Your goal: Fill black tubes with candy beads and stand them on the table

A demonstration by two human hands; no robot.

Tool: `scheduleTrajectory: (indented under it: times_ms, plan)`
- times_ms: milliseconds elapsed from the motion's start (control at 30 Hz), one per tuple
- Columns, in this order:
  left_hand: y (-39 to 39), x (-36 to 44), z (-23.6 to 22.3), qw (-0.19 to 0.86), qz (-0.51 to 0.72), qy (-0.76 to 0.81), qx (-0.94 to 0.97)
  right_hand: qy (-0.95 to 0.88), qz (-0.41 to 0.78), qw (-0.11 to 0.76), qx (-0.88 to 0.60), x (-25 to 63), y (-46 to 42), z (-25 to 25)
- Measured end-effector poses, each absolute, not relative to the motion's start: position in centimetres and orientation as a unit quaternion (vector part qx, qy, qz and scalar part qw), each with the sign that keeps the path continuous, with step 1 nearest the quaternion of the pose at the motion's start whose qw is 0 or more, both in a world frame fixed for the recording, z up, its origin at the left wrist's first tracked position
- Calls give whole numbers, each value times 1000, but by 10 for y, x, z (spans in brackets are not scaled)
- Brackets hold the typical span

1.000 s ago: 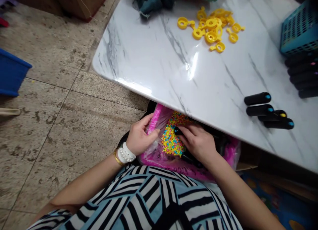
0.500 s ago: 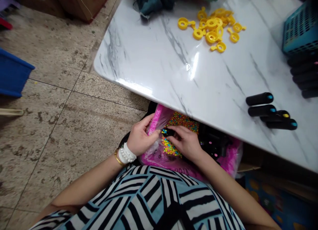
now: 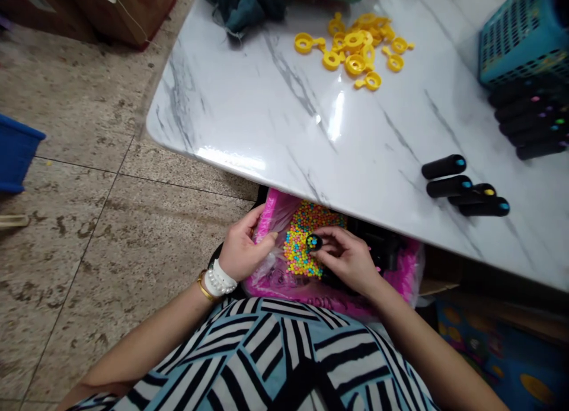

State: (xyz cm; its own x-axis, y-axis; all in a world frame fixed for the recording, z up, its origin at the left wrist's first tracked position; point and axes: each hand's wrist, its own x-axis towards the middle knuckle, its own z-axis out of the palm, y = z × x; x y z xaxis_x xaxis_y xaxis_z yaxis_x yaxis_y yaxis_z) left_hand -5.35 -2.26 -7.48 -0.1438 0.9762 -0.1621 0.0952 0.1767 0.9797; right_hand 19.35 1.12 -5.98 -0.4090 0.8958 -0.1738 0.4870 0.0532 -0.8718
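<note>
Beneath the right hand (image 3: 349,258), the pink tray (image 3: 268,209) is gripped at its rim by the left hand (image 3: 243,248). The right fingertips pinch a black tube (image 3: 319,243) over multicoloured beads (image 3: 297,251); sideways earlier, it now turns its round end up, beads showing there.

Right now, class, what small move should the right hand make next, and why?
Probably, the right hand should lift the black piece gently, beaded end facing up: coloured beads show in that end, so tipping it might spill them. The left hand holds the pink tray by its side.
</note>
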Motion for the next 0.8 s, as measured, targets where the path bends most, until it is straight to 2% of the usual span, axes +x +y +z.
scheduleTrajectory:
  times_ms: [167, 300, 367, 500, 567, 633, 800]
  plan:
    - [-21, -54, -72, 479, 458, 602, 446, -694, 476, 226, -490, 199, 14, -45]
    - [-19, -53, -69, 478, 455, 600, 452, -790, 362, 219, -443, 194, 15, -56]
    - [-20, -53, -68, 475, 449, 603, 458, -833, 307, 187, -420, 188, 15, -65]
    - [-23, -53, -69, 468, 447, 609, 459, -884, 178, 68, -427, 170, 10, -76]
    - [-24, -53, -70, 466, 449, 614, 452, -893, 164, 48, -417, 160, 8, -77]
    - [-24, -53, -70, 466, 449, 616, 449, -890, 206, 80, -400, 154, 7, -75]
    - [-23, -54, -72, 475, 450, 607, 450, -824, 324, 240, -399, 165, 12, -65]
